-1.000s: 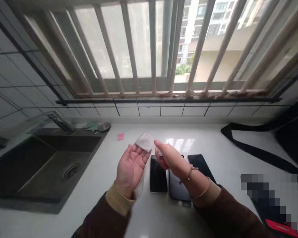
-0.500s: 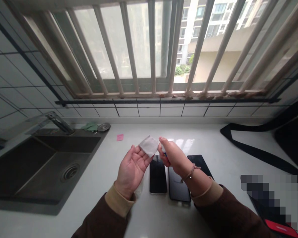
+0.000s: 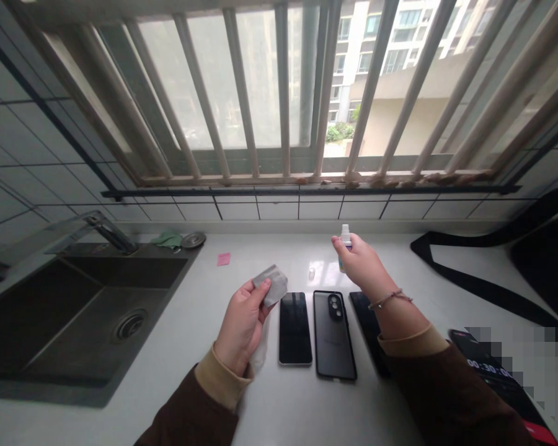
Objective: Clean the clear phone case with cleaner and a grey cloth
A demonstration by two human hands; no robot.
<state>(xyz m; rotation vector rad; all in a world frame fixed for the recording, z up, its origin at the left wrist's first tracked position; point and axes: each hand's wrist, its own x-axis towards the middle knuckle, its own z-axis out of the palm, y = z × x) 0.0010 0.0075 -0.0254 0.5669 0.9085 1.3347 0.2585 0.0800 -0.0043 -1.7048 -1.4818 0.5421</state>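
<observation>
Left hand (image 3: 242,322), low centre of the frame, pinching a small grey folded cleaning cloth (image 3: 272,286) between thumb and fingertips, corner sticking up toward the phones. Right hand (image 3: 360,263), right of centre and farther up, closed round a small white dropper bottle with a blue label (image 3: 344,244), held upright above the white bench (image 3: 270,396), nozzle bare. Cloth probably feather-light, soft and limp: best held bunched, flopping if taken by one edge. Bottle likely light, smooth and a bit slippery, safest gripped round the body. Tiny clear cap (image 3: 312,272) standing loose on the bench between the two hands, easily knocked away. Below, three phones side by side: a black phone lying screen up (image 3: 296,328), a black phone lying camera side up (image 3: 333,334), and a third dark phone (image 3: 367,322) partly hidden under the right forearm; glass faces hard, slick, prone to scratches. Dark sink (image 3: 74,310) at left, pink scrap (image 3: 224,259) near its corner, black strap (image 3: 469,279) at right. Nothing between the cloth and the phones.
</observation>
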